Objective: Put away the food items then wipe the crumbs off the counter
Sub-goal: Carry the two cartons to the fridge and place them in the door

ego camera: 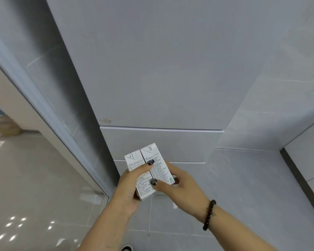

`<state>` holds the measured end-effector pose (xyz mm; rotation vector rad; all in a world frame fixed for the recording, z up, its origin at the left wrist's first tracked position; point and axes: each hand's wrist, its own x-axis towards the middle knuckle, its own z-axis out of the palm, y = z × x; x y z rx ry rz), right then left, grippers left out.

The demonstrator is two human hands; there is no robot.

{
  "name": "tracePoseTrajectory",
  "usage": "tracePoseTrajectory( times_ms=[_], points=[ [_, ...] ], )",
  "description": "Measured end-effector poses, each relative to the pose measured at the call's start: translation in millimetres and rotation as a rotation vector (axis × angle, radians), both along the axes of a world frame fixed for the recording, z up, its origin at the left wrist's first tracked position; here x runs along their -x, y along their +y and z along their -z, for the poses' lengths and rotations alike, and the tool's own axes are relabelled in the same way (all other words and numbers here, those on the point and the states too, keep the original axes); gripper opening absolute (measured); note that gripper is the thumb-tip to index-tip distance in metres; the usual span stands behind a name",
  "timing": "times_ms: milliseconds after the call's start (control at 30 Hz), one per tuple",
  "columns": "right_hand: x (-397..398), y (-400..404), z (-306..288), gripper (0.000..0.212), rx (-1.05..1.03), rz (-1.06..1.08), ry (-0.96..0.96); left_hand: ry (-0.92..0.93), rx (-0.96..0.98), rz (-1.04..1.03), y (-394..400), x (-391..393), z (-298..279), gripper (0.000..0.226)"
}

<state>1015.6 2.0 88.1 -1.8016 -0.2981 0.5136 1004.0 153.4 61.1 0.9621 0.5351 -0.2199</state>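
Observation:
Two small white drink cartons sit side by side, held in front of a white fridge [152, 69]. The left carton [134, 161] lies in my left hand [129, 189], whose thumb reaches across onto the neighbouring carton. The right carton [159, 169] is gripped by my right hand [181, 187], thumb on its lower front and fingers behind it. Both cartons tilt with their tops away from me. The fridge doors are closed, with a lower drawer front [159, 144] just behind the cartons.
A grey tiled wall [279, 105] runs along the right, ending at a dark-edged ledge [301, 178]. On the left stands a door frame [43, 105] with a glossy floor [34, 187] beyond. Grey floor tiles [170, 232] lie below my arms.

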Motion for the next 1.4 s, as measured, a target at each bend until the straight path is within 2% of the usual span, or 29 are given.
tracePoseTrajectory(
  times_ms=[100, 200, 267, 367, 433, 500, 567, 700, 767, 900, 1067, 1233, 1400],
  points=[
    [-24.4, 38.7, -10.4, 0.044, 0.145, -0.141, -0.051, -0.018, 0.040, -0.056, 31.2, -9.1, -7.0, 0.039],
    [-55.4, 90.9, -29.5, 0.074, 0.578, -0.186, -0.157, -0.052, 0.062, -0.089, 59.2, -17.5, -13.0, 0.033],
    [-72.2, 135.9, -53.9, 0.079, 0.804, -0.149, -0.434, -0.037, 0.082, -0.082, 76.5, -19.7, -14.0, 0.027],
    [-98.6, 199.6, -76.0, 0.074, 0.965, -0.169, -0.963, 0.020, 0.109, -0.071, 101.6, -21.6, -9.8, 0.029],
    [-115.2, 230.6, -79.6, 0.067, 1.113, -0.224, -1.242, 0.021, 0.128, -0.074, 119.2, -21.3, -7.5, 0.028],
    [-127.0, 251.7, -82.6, 0.060, 1.266, -0.303, -1.437, -0.001, 0.148, -0.088, 136.5, -20.0, -7.4, 0.026],
    [-136.1, 267.0, -84.1, 0.051, 1.392, -0.347, -1.540, -0.028, 0.156, -0.099, 152.1, -19.6, -8.7, 0.025],
    [-148.0, 286.8, -85.7, 0.044, 1.678, -0.382, -1.430, -0.043, 0.201, -0.115, 178.9, -24.9, -6.4, 0.016],
    [-151.9, 289.7, -84.2, 0.042, 1.754, -0.398, -1.366, -0.052, 0.234, -0.122, 188.6, -28.9, -5.0, 0.016],
    [-156.4, 292.6, -73.2, 0.042, 1.778, -0.299, -1.343, -0.083, 0.287, -0.147, 204.5, -37.8, 0.2, 0.022],
    [-155.7, 305.5, -65.0, 0.024, 1.725, -0.175, -1.280, -0.103, 0.395, -0.189, 211.6, -34.7, 11.6, 0.028],
    [-153.5, 315.7, -56.2, 0.022, 1.693, -0.095, -1.226, -0.159, 0.464, -0.182, 214.4, -25.0, 24.1, 0.032],
    [-151.5, 306.7, -57.6, 0.025, 1.617, -0.145, -1.313, -0.243, 0.536, -0.202, 214.4, -27.6, 28.2, 0.076]
  ],
)
